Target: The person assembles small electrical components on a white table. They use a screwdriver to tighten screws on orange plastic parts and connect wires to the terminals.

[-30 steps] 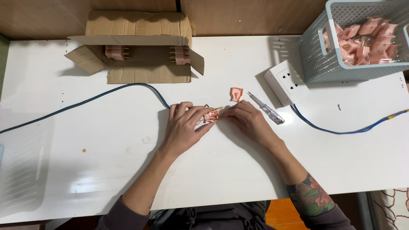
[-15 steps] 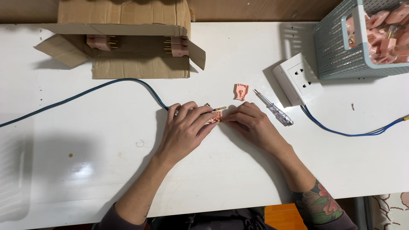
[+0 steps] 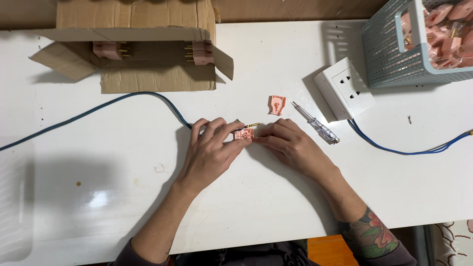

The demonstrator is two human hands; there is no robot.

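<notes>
A small pink plug body [image 3: 244, 133] with brass prongs lies on the white table [image 3: 256, 207], pinched between both hands. My left hand [image 3: 209, 150] grips it from the left, where a dark blue cable [image 3: 133, 97] runs under the fingers. My right hand [image 3: 288, 143] meets it from the right, fingertips on the plug. A loose pink plug cover [image 3: 277, 104] lies just beyond the hands. A clear-handled tester screwdriver [image 3: 318, 126] rests beside my right hand.
An open cardboard box [image 3: 148, 49] with pink plugs inside sits at the back left. A white wall socket block [image 3: 345, 88] with a blue lead [image 3: 409, 150] stands at right. A grey mesh basket [image 3: 394, 54] of pink plugs fills the back right corner.
Both hands stay on the pink plug, with only small finger shifts. The view has tilted, so everything sits lower in frame.
</notes>
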